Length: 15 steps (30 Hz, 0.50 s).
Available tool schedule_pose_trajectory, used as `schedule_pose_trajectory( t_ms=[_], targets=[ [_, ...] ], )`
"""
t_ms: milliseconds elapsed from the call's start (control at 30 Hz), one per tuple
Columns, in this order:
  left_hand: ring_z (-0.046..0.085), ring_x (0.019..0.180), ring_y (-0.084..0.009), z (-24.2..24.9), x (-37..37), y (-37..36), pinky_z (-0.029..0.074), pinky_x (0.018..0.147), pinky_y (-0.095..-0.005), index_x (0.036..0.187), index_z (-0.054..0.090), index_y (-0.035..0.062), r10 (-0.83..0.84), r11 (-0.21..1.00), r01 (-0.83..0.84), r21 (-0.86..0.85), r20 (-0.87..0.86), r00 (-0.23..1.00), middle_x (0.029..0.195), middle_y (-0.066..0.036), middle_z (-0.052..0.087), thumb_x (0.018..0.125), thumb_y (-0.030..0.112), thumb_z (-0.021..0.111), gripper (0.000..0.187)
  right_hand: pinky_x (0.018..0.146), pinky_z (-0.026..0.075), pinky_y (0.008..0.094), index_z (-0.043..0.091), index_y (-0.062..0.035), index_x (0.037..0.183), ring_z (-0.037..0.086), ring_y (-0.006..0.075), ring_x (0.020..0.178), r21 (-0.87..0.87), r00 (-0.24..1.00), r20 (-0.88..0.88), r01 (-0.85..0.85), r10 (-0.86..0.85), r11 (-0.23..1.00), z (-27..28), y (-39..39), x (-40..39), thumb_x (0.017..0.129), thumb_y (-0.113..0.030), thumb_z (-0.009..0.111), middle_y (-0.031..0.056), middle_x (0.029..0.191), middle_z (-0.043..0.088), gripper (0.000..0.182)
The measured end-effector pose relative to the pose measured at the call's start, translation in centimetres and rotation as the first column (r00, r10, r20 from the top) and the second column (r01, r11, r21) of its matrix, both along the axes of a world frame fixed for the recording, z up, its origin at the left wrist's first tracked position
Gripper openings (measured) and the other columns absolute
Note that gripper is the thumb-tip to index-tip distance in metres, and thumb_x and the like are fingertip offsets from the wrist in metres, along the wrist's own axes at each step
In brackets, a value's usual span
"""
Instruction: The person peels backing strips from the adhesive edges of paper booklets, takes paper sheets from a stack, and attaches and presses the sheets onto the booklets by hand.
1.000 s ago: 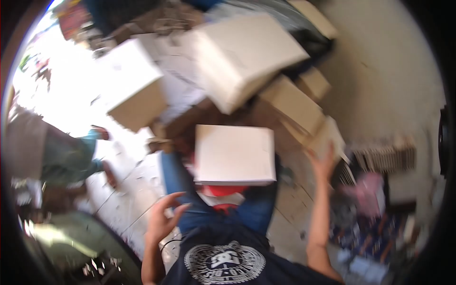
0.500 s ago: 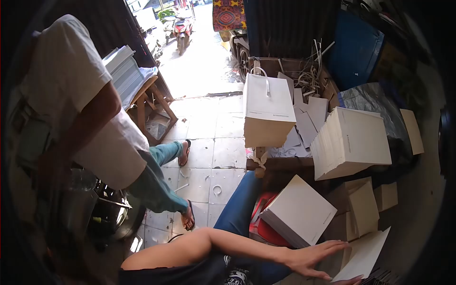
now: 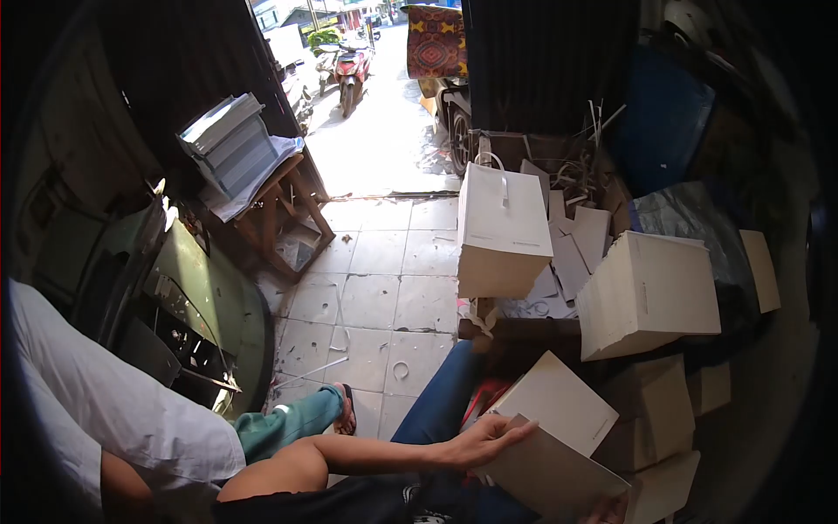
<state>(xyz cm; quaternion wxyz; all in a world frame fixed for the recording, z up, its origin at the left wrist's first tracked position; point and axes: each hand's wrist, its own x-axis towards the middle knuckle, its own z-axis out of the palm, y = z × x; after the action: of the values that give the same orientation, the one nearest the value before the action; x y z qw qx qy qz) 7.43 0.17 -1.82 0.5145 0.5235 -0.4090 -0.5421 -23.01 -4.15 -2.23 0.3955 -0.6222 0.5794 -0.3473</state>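
I sit on the floor with my blue-jeaned legs stretched out. My left arm reaches across my body, and my left hand grips the upper edge of a beige card sheet tilted over my lap. At the bottom edge, only the fingers of my right hand show, holding the sheet's lower right corner. Just behind the sheet, a stack of the same card sheets rests on my legs over something red.
Tall stacks of card and loose sheets crowd the right side. On the left, another person in a white shirt and teal trousers stands close, a sandalled foot beside my leg. Behind are a green machine and a wooden stool with paper.
My left hand drew back from the floor at the right and took hold of a card sheet, now raised over my lap. The other person shifted down and left in view.
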Motion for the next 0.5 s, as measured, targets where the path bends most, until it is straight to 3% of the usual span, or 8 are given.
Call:
schedule_pose_trajectory(
  t_ms=[33, 67, 133, 167, 200, 267, 400, 500],
  targets=[
    [0.059, 0.113, -0.0187, -0.1, 0.3, 0.0, 0.050, 0.095, -0.0342, 0.128, 0.055, 0.0011, 0.162, 0.987, -0.162, -0.022, 0.014, 0.987, 0.120, -0.015, 0.063, 0.104, 0.026, 0.051, 0.035, 0.090, 0.046, 0.0393, 0.062, 0.0052, 0.113, 0.058, 0.0307, 0.100, -0.088, 0.978, -0.209, -0.036, 0.017, 0.995, 0.1, 0.4, 1.0, 0.098, -0.021, 0.058, 0.0214, 0.109, 0.063, 0.031],
    [0.051, 0.127, -0.0243, 0.1, 0.5, -0.5, 0.045, 0.104, -0.0395, 0.137, 0.045, 0.0022, 0.380, 0.924, -0.352, -0.151, 0.249, 0.891, 0.138, -0.016, 0.052, 0.101, 0.025, 0.056, 0.044, 0.091, 0.046, 0.0408, 0.062, 0.0054, 0.115, 0.058, 0.0325, 0.102, -0.036, 0.990, -0.143, -0.003, -0.002, 0.999, 0.4, 0.9, 1.8, 0.097, -0.021, 0.058, 0.0223, 0.111, 0.063, 0.032],
    [0.049, 0.130, -0.0300, 1.4, 0.4, -1.2, 0.040, 0.108, -0.0428, 0.140, 0.042, 0.0037, 0.652, 0.744, -0.443, -0.501, 0.402, 0.643, 0.143, -0.016, 0.046, 0.098, 0.023, 0.060, 0.049, 0.094, 0.046, 0.0439, 0.062, 0.0057, 0.118, 0.059, 0.0360, 0.106, 0.066, 0.998, -0.016, 0.055, -0.055, 0.996, 1.1, 1.3, 3.2, 0.096, -0.022, 0.058, 0.0242, 0.115, 0.062, 0.036],
    [0.049, 0.129, -0.0318, 1.8, -0.2, -1.6, 0.040, 0.108, -0.0435, 0.140, 0.042, 0.0037, 0.527, 0.787, -0.220, -0.577, 0.442, 0.726, 0.141, -0.017, 0.047, 0.098, 0.021, 0.060, 0.050, 0.099, 0.044, 0.0485, 0.061, 0.0042, 0.124, 0.057, 0.0408, 0.113, -0.209, 0.969, -0.247, -0.049, -0.004, 0.977, -3.8, 2.2, 0.4, 0.096, -0.024, 0.057, 0.0254, 0.123, 0.060, 0.039],
    [0.049, 0.129, -0.0336, 2.1, -1.2, -1.8, 0.040, 0.108, -0.0442, 0.141, 0.042, 0.0038, 0.390, 0.777, 0.009, -0.630, 0.493, 0.778, 0.139, -0.018, 0.049, 0.097, 0.020, 0.060, 0.051, 0.101, 0.044, 0.0493, 0.061, 0.0033, 0.124, 0.057, 0.0413, 0.115, -0.234, 0.948, -0.319, -0.076, -0.003, 0.969, -4.5, 2.9, 0.0, 0.096, -0.024, 0.057, 0.0252, 0.125, 0.059, 0.039],
    [0.051, 0.125, -0.0352, 1.7, -4.3, -2.5, 0.042, 0.106, -0.0442, 0.139, 0.045, 0.0018, 0.273, 0.733, 0.225, -0.642, 0.581, 0.767, 0.131, -0.019, 0.053, 0.097, 0.017, 0.059, 0.047, 0.103, 0.043, 0.0508, 0.061, 0.0016, 0.126, 0.056, 0.0422, 0.117, -0.294, 0.894, -0.448, -0.131, -0.015, 0.947, -4.1, 4.1, 0.8, 0.096, -0.023, 0.057, 0.0247, 0.128, 0.058, 0.039],
    [0.052, 0.124, -0.0294, -2.2, -7.4, -3.8, 0.038, 0.105, -0.0427, 0.129, 0.051, -0.0006, 0.216, 0.660, 0.275, -0.699, 0.527, 0.822, 0.129, -0.017, 0.054, 0.090, 0.016, 0.061, 0.043, 0.096, 0.047, 0.0442, 0.062, 0.0035, 0.123, 0.060, 0.0324, 0.110, -0.158, 0.965, -0.105, 0.220, -0.238, 0.963, -1.8, 4.3, 3.3, 0.097, -0.030, 0.058, 0.0224, 0.122, 0.062, 0.042],
    [0.056, 0.118, -0.0287, -2.3, -8.4, -3.2, 0.039, 0.104, -0.0425, 0.124, 0.052, -0.0019, 0.181, 0.697, 0.252, -0.672, 0.505, 0.844, 0.123, -0.017, 0.058, 0.090, 0.016, 0.060, 0.039, 0.093, 0.049, 0.0419, 0.063, 0.0036, 0.121, 0.061, 0.0298, 0.106, -0.098, 0.978, -0.087, 0.180, -0.188, 0.979, 0.2, 3.3, 4.4, 0.098, -0.032, 0.058, 0.0209, 0.117, 0.065, 0.043]
  ],
)
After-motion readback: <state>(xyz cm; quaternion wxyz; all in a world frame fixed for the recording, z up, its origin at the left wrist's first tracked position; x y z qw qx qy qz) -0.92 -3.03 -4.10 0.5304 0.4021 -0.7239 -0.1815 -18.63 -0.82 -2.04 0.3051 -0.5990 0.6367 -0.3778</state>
